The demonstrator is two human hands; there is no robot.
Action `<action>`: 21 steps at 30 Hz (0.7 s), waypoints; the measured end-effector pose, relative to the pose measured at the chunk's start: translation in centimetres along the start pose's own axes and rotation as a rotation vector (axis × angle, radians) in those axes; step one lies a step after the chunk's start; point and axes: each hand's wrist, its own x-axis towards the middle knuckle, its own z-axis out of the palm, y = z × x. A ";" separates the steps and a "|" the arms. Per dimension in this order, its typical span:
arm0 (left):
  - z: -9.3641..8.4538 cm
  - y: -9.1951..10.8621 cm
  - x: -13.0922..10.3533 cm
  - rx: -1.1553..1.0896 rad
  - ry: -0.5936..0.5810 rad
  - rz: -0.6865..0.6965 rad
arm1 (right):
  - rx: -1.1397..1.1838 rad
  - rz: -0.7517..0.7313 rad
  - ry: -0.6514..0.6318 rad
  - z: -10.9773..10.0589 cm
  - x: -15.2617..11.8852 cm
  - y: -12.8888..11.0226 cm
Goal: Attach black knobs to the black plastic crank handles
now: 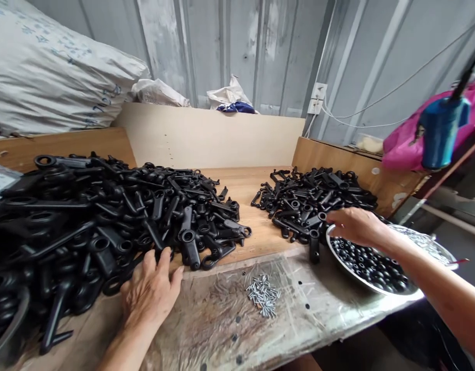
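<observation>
My left hand (152, 283) lies palm down with its fingers apart at the front edge of a big heap of black crank-like arms (117, 206). Its fingertips touch the nearest pieces, and nothing is gripped. Over on the right, my right hand (357, 225) reaches across a metal bowl of round black knobs (369, 265). Bent close together, its fingers meet the edge of a smaller heap of black arms (314, 196); whatever lies between the fingertips is hidden. Small silver pins or screws (263, 294) form a loose pile between the hands.
Wooden boards (222, 139) wall in the bench at the back and sides. Another dish of shiny small metal pieces (426, 245) sits behind the bowl. A blue tool (440, 131) hangs at upper right beside pink cloth (402, 141). A large white sack (59, 72) bulges at upper left.
</observation>
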 end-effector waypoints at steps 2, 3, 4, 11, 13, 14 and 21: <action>-0.3 0.2 0.2 -0.021 -0.065 -0.029 | -0.002 -0.013 -0.062 1.5 -3.3 2.2; -0.5 0.3 0.3 -0.024 -0.073 -0.038 | 0.007 -0.013 -0.086 2.2 -4.5 3.1; -0.8 0.5 0.5 -0.023 -0.071 -0.042 | 0.022 -0.011 -0.110 2.8 -5.4 3.9; -2.7 1.4 2.3 -0.083 -0.141 -0.105 | 0.093 -0.023 -0.107 4.9 -6.7 5.7; -3.3 1.3 2.8 -0.134 -0.181 -0.147 | 0.096 -0.029 -0.095 5.4 -6.6 5.8; -3.7 1.2 3.0 -0.169 -0.203 -0.176 | 0.099 -0.035 -0.093 5.8 -6.7 5.9; -5.2 -1.4 2.1 -0.680 -0.264 -0.459 | 0.299 -0.004 0.293 11.3 -6.6 7.8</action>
